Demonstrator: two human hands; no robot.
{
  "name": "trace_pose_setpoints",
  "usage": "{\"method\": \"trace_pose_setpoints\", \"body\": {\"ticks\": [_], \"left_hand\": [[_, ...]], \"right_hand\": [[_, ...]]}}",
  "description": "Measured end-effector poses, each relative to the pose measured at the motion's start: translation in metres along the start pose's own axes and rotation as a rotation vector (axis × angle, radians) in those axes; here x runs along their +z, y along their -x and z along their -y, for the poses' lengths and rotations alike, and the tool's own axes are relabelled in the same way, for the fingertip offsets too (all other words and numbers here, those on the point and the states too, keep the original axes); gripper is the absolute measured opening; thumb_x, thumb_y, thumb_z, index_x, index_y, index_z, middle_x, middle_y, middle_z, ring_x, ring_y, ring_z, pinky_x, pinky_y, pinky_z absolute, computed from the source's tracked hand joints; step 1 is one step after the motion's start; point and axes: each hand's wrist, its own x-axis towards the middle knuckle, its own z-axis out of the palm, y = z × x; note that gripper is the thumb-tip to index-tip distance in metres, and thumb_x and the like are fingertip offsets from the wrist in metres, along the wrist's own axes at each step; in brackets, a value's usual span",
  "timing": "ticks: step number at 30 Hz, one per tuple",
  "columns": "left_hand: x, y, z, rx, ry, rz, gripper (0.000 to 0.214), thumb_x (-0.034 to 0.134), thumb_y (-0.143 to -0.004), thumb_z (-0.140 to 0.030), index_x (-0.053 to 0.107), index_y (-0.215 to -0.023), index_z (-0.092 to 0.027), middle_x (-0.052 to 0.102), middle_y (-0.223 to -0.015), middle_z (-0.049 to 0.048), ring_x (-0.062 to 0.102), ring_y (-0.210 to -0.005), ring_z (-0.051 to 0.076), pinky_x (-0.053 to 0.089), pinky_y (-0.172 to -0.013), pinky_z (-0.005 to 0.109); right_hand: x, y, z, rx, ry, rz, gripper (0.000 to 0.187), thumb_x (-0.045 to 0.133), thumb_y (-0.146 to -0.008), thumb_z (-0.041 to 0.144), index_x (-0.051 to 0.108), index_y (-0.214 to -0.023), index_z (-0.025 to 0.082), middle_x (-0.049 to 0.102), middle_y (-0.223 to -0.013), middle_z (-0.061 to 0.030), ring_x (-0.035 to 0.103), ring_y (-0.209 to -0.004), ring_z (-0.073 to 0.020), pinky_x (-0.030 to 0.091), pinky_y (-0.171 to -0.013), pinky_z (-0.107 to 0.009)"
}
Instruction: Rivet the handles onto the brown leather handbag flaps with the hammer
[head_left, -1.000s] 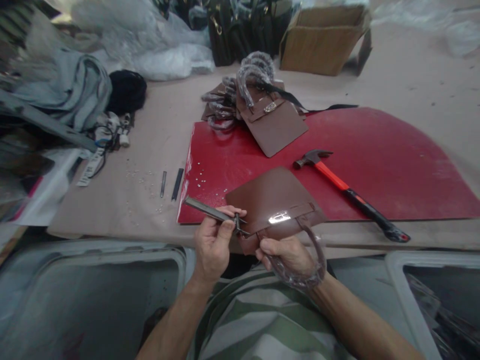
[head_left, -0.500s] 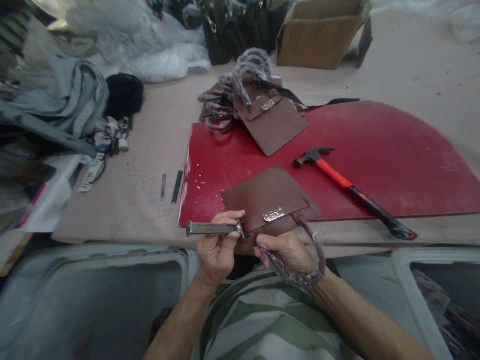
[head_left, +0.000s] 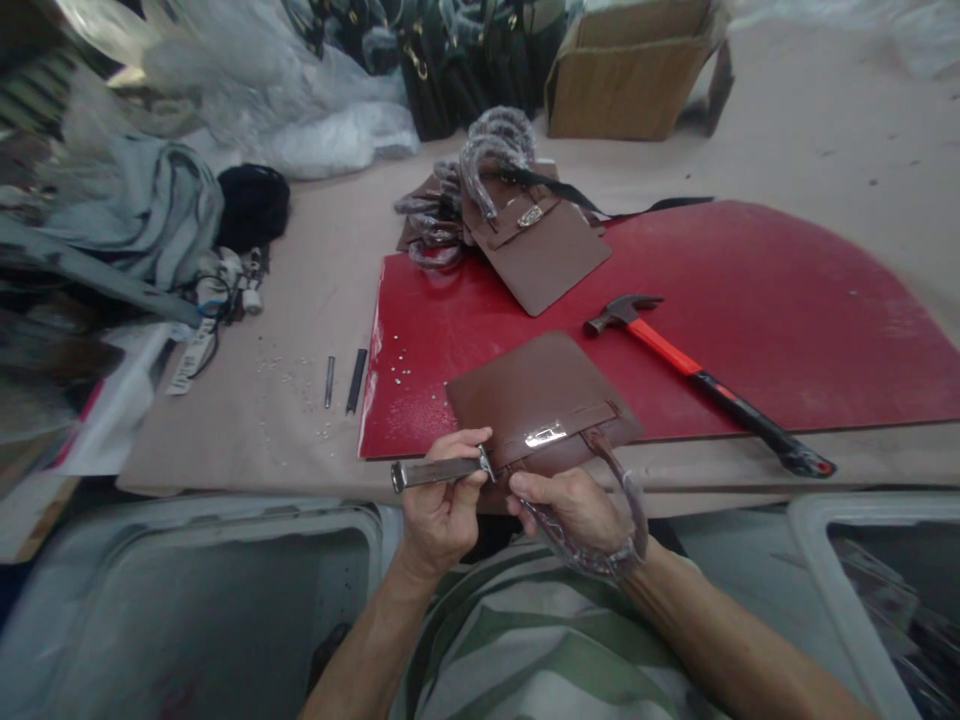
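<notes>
My left hand (head_left: 441,503) is closed round a grey metal punch (head_left: 431,472) that lies nearly level, its tip at the strap end of a brown leather bag (head_left: 534,398). The bag rests half on the red board (head_left: 750,310), with a silver clasp (head_left: 546,435) on its strap. My right hand (head_left: 571,505) pinches the bag's near edge, and the plastic-wrapped handle (head_left: 627,520) loops round that wrist.
A hammer with an orange and black handle (head_left: 697,378) lies on the red board to the right. A pile of brown bags (head_left: 510,215) sits at the back. Two small punches (head_left: 343,378) and scattered rivets lie left of the board. A cardboard box (head_left: 637,70) stands beyond. Grey bins flank my lap.
The punch in my left hand has swung from slanting up-left to nearly level and come closer to the bag's strap. My right hand keeps its grip on the bag.
</notes>
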Motion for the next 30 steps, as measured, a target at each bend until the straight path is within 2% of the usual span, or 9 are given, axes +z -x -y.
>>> {"method": "trace_pose_setpoints", "body": {"ticks": [4,13,15,20,26,30], "left_hand": [[0.002,0.000,-0.004,0.033,-0.075,-0.005,0.022,0.056,-0.091,-0.012,0.059,-0.111,-0.020,0.067,-0.116,0.0111,0.066,-0.110,0.025,0.054,-0.095,0.045],[0.015,0.013,-0.015,0.161,-0.224,-0.101,0.031,0.049,-0.091,-0.006,0.054,-0.119,-0.020,0.064,-0.124,0.0125,0.064,-0.119,0.026,0.056,-0.097,0.046],[0.016,0.016,-0.015,0.173,-0.231,-0.119,0.032,0.049,-0.091,-0.007,0.054,-0.120,-0.020,0.063,-0.125,0.0126,0.064,-0.119,0.027,0.057,-0.097,0.046],[0.016,0.018,-0.013,0.138,-0.194,-0.151,0.030,0.049,-0.092,-0.007,0.054,-0.120,-0.019,0.063,-0.124,0.0125,0.064,-0.119,0.027,0.057,-0.098,0.047],[0.011,0.011,-0.014,0.260,-0.229,-0.087,0.026,0.049,-0.094,-0.010,0.051,-0.119,-0.017,0.063,-0.126,0.0128,0.065,-0.118,0.027,0.060,-0.094,0.046],[0.008,0.007,-0.013,0.281,-0.247,-0.072,0.023,0.049,-0.095,-0.010,0.052,-0.117,-0.015,0.064,-0.123,0.0142,0.066,-0.116,0.026,0.062,-0.092,0.044]], "right_hand": [[-0.002,0.000,-0.007,0.013,0.008,-0.066,0.051,0.073,-0.068,0.065,0.069,-0.059,0.015,0.062,-0.056,-0.0048,0.051,-0.054,-0.0129,0.035,-0.055,-0.028],[0.001,0.000,-0.016,-0.102,-0.077,-0.097,0.049,0.078,-0.066,0.063,0.069,-0.056,0.016,0.065,-0.066,-0.0055,0.056,-0.065,-0.0162,0.042,-0.064,-0.030],[0.002,0.000,-0.014,-0.129,-0.090,-0.086,0.047,0.079,-0.066,0.062,0.068,-0.057,0.017,0.064,-0.066,-0.0050,0.056,-0.064,-0.0162,0.042,-0.063,-0.029],[-0.002,-0.001,-0.015,-0.094,-0.052,-0.053,0.047,0.076,-0.071,0.060,0.068,-0.057,0.016,0.063,-0.064,-0.0051,0.054,-0.061,-0.0148,0.040,-0.060,-0.028],[-0.003,-0.007,-0.013,-0.266,-0.123,0.054,0.030,0.075,-0.077,0.046,0.069,-0.074,0.017,0.063,-0.069,-0.0022,0.054,-0.061,-0.0141,0.041,-0.056,-0.026],[0.001,-0.007,-0.009,-0.284,-0.087,0.057,0.028,0.072,-0.079,0.043,0.067,-0.074,0.017,0.062,-0.067,-0.0013,0.053,-0.057,-0.0134,0.040,-0.054,-0.026]]}}
